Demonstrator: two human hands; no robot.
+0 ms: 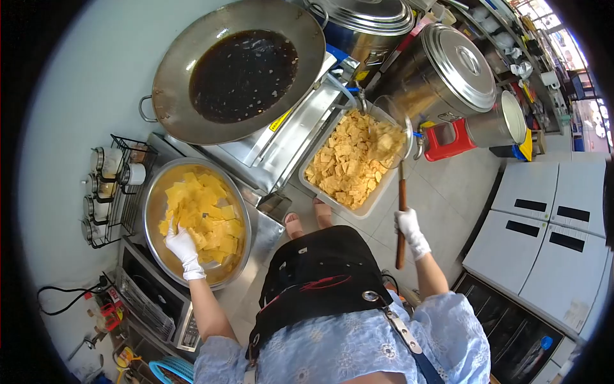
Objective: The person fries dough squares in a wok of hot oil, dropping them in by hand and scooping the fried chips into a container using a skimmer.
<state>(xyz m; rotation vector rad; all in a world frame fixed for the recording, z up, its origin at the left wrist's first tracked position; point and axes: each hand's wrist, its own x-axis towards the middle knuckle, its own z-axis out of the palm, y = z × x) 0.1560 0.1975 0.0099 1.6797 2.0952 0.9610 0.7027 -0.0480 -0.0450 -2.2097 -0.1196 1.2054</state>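
My left hand [182, 251], in a white glove, reaches into a wide metal bowl [245, 262] of flat yellow pieces [214, 224]. Its fingers are stretched out and touch the pieces at the bowl's left side; some fingertips are hidden. My right hand [411, 232], also gloved, is closed around the wooden handle of a skimmer [401, 192]. The skimmer's round mesh head lies over the right side of a plastic tub [363, 212]. Tan, square-cut pieces [345, 160] fill that tub, and several show through or in the mesh.
A large wok [173, 77] of dark liquid sits on the stove [256, 163]. Lidded steel pots [457, 67] with taps stand beyond the tub. A jar rack [121, 185] hangs at left. A red stool [449, 141] and white cabinets [543, 224] are at right.
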